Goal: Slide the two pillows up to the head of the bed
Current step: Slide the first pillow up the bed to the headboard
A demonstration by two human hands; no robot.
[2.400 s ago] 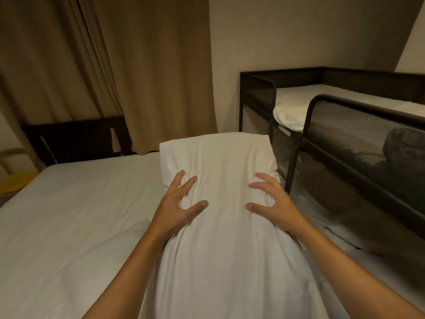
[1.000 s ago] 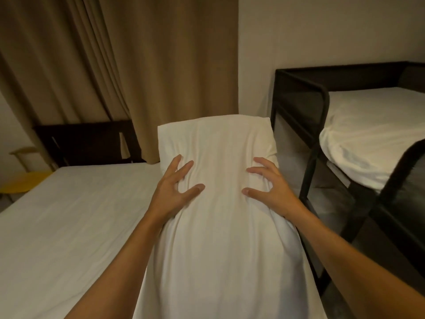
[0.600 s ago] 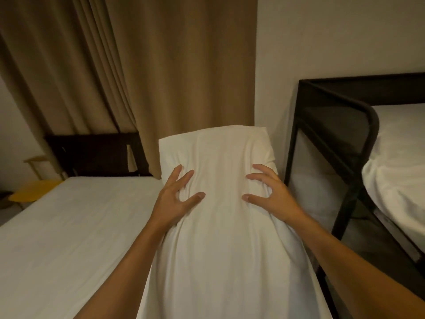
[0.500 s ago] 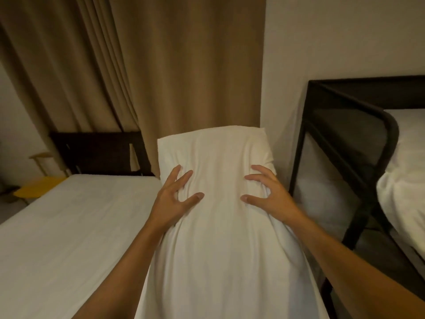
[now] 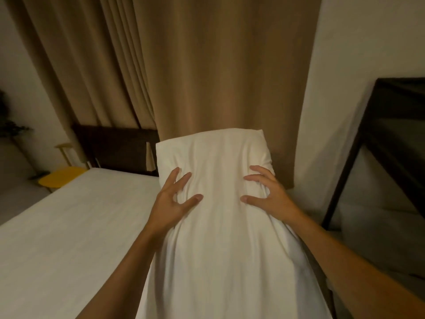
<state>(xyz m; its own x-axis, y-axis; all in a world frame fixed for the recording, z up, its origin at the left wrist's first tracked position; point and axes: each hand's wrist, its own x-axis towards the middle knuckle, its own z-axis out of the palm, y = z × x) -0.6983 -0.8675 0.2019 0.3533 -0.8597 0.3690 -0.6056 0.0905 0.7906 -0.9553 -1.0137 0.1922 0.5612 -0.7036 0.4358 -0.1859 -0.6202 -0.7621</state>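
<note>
Gripping pillow (image 5: 218,254), left hand (image 5: 170,202), right hand (image 5: 270,196)

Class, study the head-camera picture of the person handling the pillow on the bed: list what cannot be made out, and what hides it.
Head view:
Second pillow: unseen; the white pillow covers whatever lies beneath.
Its near end: cut by the bottom edge.
Dark headboard: right part behind the pillow.
Right hand: outer fingers hidden past the pillow's side.
Black frame: cut by the right edge.
</note>
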